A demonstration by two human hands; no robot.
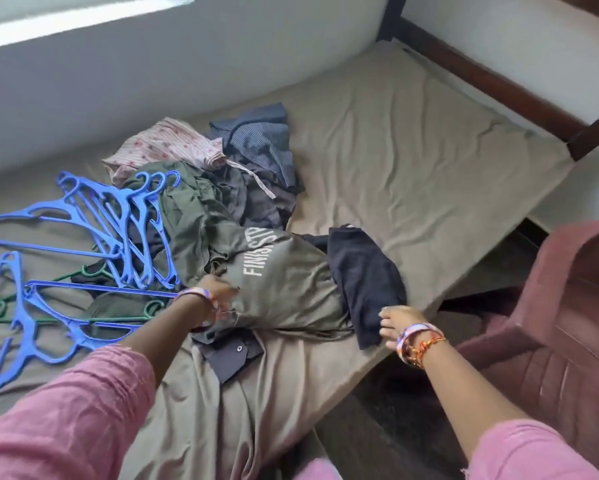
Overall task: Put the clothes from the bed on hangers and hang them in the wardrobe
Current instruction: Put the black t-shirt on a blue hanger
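Sleeves: your pink sleeves (66, 410) fill the near edge of the view, both arms reaching onto the bed (412, 150).
Left hand: your left hand (218, 299) sits at the hem of the olive T-shirt (280, 289), fingers curled into the cloth; grip clamped on it, as far as the blur allows.
Right hand: your right hand (393, 323) pinches the lower edge of the dark navy garment (364, 278), grip together on the fabric near the bed's edge.
Clothes: all in one heap mid-bed; pink striped shirt (166, 147) and blue striped shirt (260, 140) at the far side, a dark buttoned piece (232, 355) under the olive T-shirt.
Hangers: blue hangers (125, 220) lie tangled to the left of the heap, green hangers (83, 306) beneath them, none carrying a garment.
Progress: judged as the very start; nothing is on a hanger, every piece is left to do.
Beside bed: maroon plastic chair (550, 323) on the right.
Not visible: wardrobe is out of frame. Hanger count and number of garments in the heap are unclear. T-shirt print is part-folded, only "FINIS" readable. Left fingertips are blurred.
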